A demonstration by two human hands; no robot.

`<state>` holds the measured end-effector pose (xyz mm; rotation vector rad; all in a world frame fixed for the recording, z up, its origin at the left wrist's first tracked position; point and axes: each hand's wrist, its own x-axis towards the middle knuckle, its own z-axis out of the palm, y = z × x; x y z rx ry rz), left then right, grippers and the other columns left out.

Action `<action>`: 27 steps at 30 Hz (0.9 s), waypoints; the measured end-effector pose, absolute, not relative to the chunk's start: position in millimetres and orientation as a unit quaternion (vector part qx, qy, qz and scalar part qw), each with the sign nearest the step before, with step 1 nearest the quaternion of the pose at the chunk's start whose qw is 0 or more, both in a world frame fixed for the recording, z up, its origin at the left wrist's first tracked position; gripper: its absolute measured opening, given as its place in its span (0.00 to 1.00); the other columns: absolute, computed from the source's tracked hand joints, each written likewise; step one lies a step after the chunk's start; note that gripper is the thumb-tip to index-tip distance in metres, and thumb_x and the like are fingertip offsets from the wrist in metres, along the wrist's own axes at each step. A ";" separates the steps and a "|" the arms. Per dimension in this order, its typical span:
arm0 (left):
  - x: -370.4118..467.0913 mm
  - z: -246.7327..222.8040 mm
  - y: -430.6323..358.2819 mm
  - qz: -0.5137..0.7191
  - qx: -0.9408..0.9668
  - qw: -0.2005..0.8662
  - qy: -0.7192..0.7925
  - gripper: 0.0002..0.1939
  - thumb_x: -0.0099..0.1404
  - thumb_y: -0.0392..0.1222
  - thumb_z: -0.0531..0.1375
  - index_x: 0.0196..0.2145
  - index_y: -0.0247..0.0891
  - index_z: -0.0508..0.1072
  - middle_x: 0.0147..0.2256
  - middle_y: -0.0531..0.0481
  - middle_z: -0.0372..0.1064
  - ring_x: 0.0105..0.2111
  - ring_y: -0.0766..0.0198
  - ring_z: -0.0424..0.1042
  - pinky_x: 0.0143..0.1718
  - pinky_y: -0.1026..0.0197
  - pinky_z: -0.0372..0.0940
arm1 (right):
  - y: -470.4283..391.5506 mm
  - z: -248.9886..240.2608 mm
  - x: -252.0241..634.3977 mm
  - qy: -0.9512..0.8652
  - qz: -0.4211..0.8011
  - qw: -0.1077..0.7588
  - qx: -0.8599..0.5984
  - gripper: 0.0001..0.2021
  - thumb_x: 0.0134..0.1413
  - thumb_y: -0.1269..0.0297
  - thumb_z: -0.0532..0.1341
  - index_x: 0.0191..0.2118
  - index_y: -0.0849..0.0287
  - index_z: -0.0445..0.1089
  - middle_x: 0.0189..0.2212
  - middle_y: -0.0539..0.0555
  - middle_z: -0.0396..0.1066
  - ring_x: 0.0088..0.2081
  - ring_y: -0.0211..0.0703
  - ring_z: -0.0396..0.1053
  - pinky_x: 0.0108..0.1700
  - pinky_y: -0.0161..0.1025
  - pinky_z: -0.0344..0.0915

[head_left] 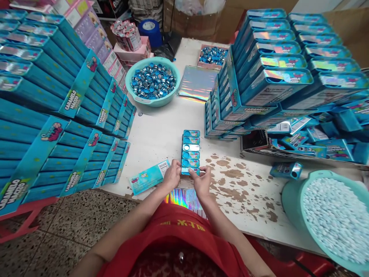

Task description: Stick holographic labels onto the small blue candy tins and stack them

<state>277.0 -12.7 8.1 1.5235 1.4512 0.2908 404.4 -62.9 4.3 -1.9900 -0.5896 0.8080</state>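
A row of several small blue candy boxes [190, 147] stands upright in front of me, their tops with round dark openings facing up; one opening looks whitish. My left hand [173, 173] pinches the left end of the nearest box. On its right end, my right hand [201, 179] grips the same box, with the thumb over its top edge. Just left of my left hand, a flat blue printed card [150, 177] lies on the table. A shiny holographic sheet [184, 197] lies under my wrists, partly hidden by my red apron.
Tall stacks of blue packs [83, 100] rise at left, more stacks [268, 73] at right. A teal basin of metal caps [154, 82] stands behind. Holographic sheets [198, 82] lie beside it. At right are a carton of loose boxes [314, 134] and a basin of pale candies [337, 219].
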 end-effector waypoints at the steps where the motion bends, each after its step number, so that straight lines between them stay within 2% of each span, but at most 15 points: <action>1: 277.0 9.2 -11.2 0.091 0.632 0.468 0.611 0.10 0.60 0.35 0.49 0.40 0.41 0.60 0.28 0.53 0.67 0.30 0.62 0.68 0.33 0.62 0.60 | -63.5 3.3 405.6 -0.235 0.343 0.443 -0.794 0.21 0.36 0.53 0.66 0.34 0.57 0.60 0.24 0.44 0.57 0.25 0.37 0.56 0.30 0.36 0.57; 3: 277.4 12.7 -10.1 0.051 0.635 0.440 0.633 0.11 0.60 0.34 0.50 0.41 0.40 0.63 0.31 0.49 0.69 0.34 0.59 0.70 0.37 0.60 0.61 | -65.0 3.1 407.6 -0.250 0.362 0.442 -0.782 0.20 0.39 0.52 0.64 0.35 0.57 0.59 0.24 0.44 0.59 0.24 0.37 0.56 0.30 0.36 0.56; 6: 280.9 17.9 -20.3 0.094 0.643 0.425 0.630 0.15 0.62 0.34 0.47 0.45 0.39 0.65 0.42 0.43 0.70 0.44 0.57 0.69 0.47 0.56 0.60 | -67.0 5.7 409.4 -0.281 0.353 0.428 -0.783 0.18 0.41 0.51 0.63 0.34 0.57 0.60 0.25 0.46 0.61 0.24 0.37 0.56 0.30 0.36 0.57; 9: 285.9 19.9 -41.4 0.129 0.660 0.438 0.596 0.27 0.58 0.31 0.49 0.56 0.37 0.59 0.56 0.40 0.61 0.55 0.56 0.60 0.54 0.56 0.56 | -67.2 8.6 409.8 -0.304 0.319 0.414 -0.796 0.17 0.42 0.51 0.62 0.33 0.57 0.61 0.27 0.48 0.62 0.25 0.38 0.58 0.30 0.37 0.58; 11: 284.9 19.1 -46.1 0.100 0.672 0.454 0.577 0.33 0.54 0.29 0.51 0.59 0.36 0.56 0.58 0.40 0.57 0.57 0.55 0.59 0.55 0.56 0.56 | -66.6 9.5 410.3 -0.309 0.303 0.410 -0.803 0.16 0.44 0.49 0.61 0.32 0.57 0.62 0.27 0.49 0.63 0.26 0.40 0.59 0.31 0.39 0.59; 13: 276.6 17.6 -29.7 0.063 0.674 0.472 0.565 0.31 0.53 0.29 0.52 0.57 0.39 0.61 0.53 0.42 0.65 0.52 0.54 0.65 0.52 0.55 0.59 | -66.9 9.6 412.1 -0.306 0.309 0.411 -0.801 0.16 0.45 0.48 0.59 0.31 0.57 0.63 0.26 0.51 0.64 0.27 0.42 0.62 0.32 0.40 0.60; 16: 248.5 18.1 41.7 0.064 0.649 0.444 0.614 0.20 0.58 0.34 0.51 0.48 0.41 0.71 0.41 0.45 0.73 0.44 0.55 0.71 0.46 0.56 0.64 | -72.9 7.8 418.6 -0.285 0.374 0.416 -0.778 0.18 0.46 0.46 0.58 0.33 0.58 0.66 0.30 0.55 0.69 0.32 0.47 0.67 0.35 0.41 0.64; 18: 223.3 20.6 109.4 0.106 0.631 0.331 0.694 0.17 0.61 0.36 0.51 0.46 0.35 0.71 0.45 0.39 0.71 0.46 0.54 0.70 0.49 0.55 0.62 | -81.5 4.7 425.3 -0.264 0.417 0.417 -0.763 0.22 0.47 0.45 0.57 0.41 0.57 0.66 0.38 0.56 0.71 0.36 0.48 0.69 0.37 0.42 0.65; 20: 200.0 22.8 176.7 0.116 0.632 0.206 0.738 0.19 0.62 0.34 0.50 0.51 0.30 0.67 0.50 0.35 0.66 0.50 0.53 0.66 0.51 0.53 0.60 | -92.4 0.8 432.8 -0.238 0.421 0.415 -0.770 0.25 0.47 0.44 0.57 0.48 0.55 0.65 0.42 0.56 0.71 0.36 0.48 0.71 0.38 0.43 0.66; 21: 190.8 22.9 205.7 0.107 0.639 0.166 0.744 0.20 0.61 0.31 0.50 0.51 0.29 0.66 0.51 0.33 0.64 0.51 0.53 0.64 0.51 0.53 0.59 | -98.0 -0.6 436.4 -0.229 0.413 0.409 -0.781 0.26 0.46 0.44 0.58 0.47 0.55 0.65 0.41 0.56 0.72 0.36 0.48 0.71 0.38 0.44 0.67; 23: 179.1 19.3 248.8 0.100 0.646 0.164 0.738 0.19 0.59 0.26 0.49 0.49 0.26 0.66 0.53 0.31 0.61 0.53 0.52 0.61 0.52 0.51 0.57 | -108.7 -0.4 442.4 -0.226 0.399 0.386 -0.800 0.24 0.43 0.43 0.60 0.41 0.56 0.69 0.36 0.57 0.74 0.34 0.49 0.71 0.37 0.44 0.67; 25: 175.1 10.2 271.0 0.082 0.656 0.181 0.728 0.13 0.58 0.24 0.50 0.40 0.24 0.69 0.45 0.32 0.67 0.50 0.52 0.63 0.51 0.50 0.58 | -118.0 3.1 447.4 -0.247 0.391 0.359 -0.811 0.21 0.40 0.43 0.61 0.33 0.57 0.71 0.32 0.57 0.74 0.32 0.50 0.71 0.36 0.45 0.67; 27: 175.2 -1.8 276.7 0.071 0.667 0.194 0.716 0.08 0.59 0.25 0.50 0.32 0.24 0.69 0.36 0.37 0.68 0.46 0.54 0.64 0.49 0.49 0.58 | -125.6 5.8 452.4 -0.278 0.380 0.340 -0.814 0.20 0.42 0.43 0.60 0.30 0.57 0.71 0.29 0.56 0.73 0.31 0.49 0.70 0.35 0.45 0.67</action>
